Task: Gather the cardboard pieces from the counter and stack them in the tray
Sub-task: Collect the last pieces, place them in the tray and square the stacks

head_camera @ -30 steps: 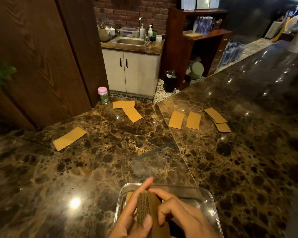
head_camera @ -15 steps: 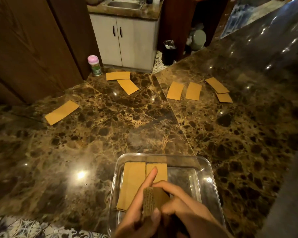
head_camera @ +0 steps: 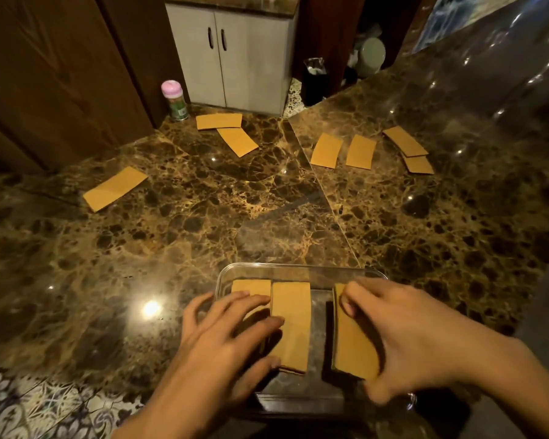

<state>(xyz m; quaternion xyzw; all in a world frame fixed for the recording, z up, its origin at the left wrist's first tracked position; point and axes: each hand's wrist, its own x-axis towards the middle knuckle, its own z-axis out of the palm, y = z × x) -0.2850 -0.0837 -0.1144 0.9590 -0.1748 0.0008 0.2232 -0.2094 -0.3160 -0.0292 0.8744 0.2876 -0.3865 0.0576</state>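
Note:
A clear tray [head_camera: 298, 270] stands at the counter's near edge. Inside it lie a left cardboard stack [head_camera: 251, 287], a middle stack [head_camera: 291, 324] and a right stack [head_camera: 351, 346]. My left hand [head_camera: 225, 337] rests flat, fingers spread, over the left stack and touches the middle one. My right hand [head_camera: 403, 331] grips the right stack from the side, thumb at its far end. Loose cardboard pieces lie farther off on the counter: one at the left [head_camera: 114, 188], two at the back [head_camera: 219, 121] [head_camera: 237, 141], and several at the right [head_camera: 326, 150] [head_camera: 360, 151] [head_camera: 405, 141].
A pink-lidded jar [head_camera: 174, 99] stands at the counter's back corner by the wood panel. Past the counter are a white cabinet [head_camera: 235, 58] and a black bin [head_camera: 314, 80] on the floor. Patterned floor tiles [head_camera: 29, 407] show beyond the near left edge.
The bundle that both hands held upright over the tray now lies in it as separate stacks. My hands have parted, left onto the left stacks, right onto the right one. The view tilted down.

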